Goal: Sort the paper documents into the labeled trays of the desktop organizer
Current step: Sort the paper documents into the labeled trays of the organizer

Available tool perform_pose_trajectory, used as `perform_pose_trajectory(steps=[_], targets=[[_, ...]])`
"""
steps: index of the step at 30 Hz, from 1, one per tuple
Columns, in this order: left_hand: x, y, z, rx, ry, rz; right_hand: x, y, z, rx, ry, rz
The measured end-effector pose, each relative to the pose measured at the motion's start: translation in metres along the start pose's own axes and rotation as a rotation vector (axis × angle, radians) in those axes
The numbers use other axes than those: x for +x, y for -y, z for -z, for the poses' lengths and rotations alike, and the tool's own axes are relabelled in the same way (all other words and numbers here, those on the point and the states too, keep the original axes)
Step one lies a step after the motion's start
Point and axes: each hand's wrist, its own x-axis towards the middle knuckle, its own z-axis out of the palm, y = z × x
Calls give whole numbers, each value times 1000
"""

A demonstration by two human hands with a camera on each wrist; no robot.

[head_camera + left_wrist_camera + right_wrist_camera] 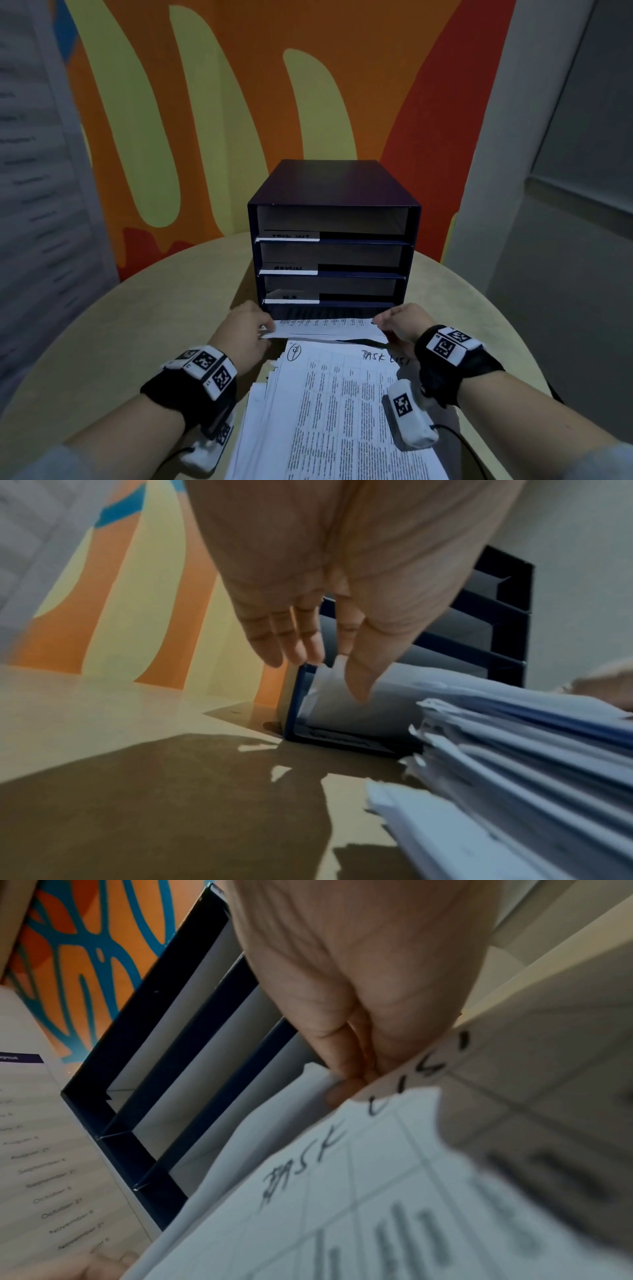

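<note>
A dark blue desktop organizer [334, 192] stands on the table, with stacked open trays and white handwritten labels [291, 236] at their left fronts. A printed document [325, 327] lies flat at the mouth of the lowest tray, its far edge inside. My left hand [265, 329] pinches its left edge, thumb on top [358, 680]. My right hand [380, 323] pinches its right edge with curled fingers [342, 1069]. Just in front lies a thick stack of papers [335, 411]; its top sheet has "TASK LIST" handwritten [301, 1164].
The round beige table [102, 342] has bare surface left and right of the organizer. An orange and yellow painted wall [239, 102] stands close behind. A panel with printed dates [41, 1150] rises at the left, a grey wall [548, 171] at the right.
</note>
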Motion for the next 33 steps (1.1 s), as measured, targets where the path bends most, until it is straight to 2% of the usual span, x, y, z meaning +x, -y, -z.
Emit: perform_pose_trajectory(steps=[5, 7, 9, 12, 14, 16, 18, 23, 28, 33], targets=[[1, -19, -1, 283, 80, -189, 2, 6, 0, -80, 61, 51], [6, -22, -3, 374, 125, -213, -8, 16, -1, -150, 113, 113], [11, -27, -2, 448, 170, -221, -18, 25, -1, -413, 143, 191], [17, -37, 0, 518, 193, -245, -31, 36, -5, -995, 120, 269], [19, -41, 1, 530, 179, -266, -36, 36, -12, -1185, 71, 343], [21, -42, -1, 560, 178, -288, -37, 34, -20, -1192, 37, 423], [26, -42, -5, 606, 209, -308, -37, 33, -28, -1181, 78, 468], [39, -28, -23, 566, 343, -245, -23, 25, -35, -1206, 281, 294], [54, -14, -35, 402, 470, -163, 3, 14, -39, -1131, 297, 250], [66, -15, -44, 407, 512, -116, 8, 28, -37, -1233, 359, 240]])
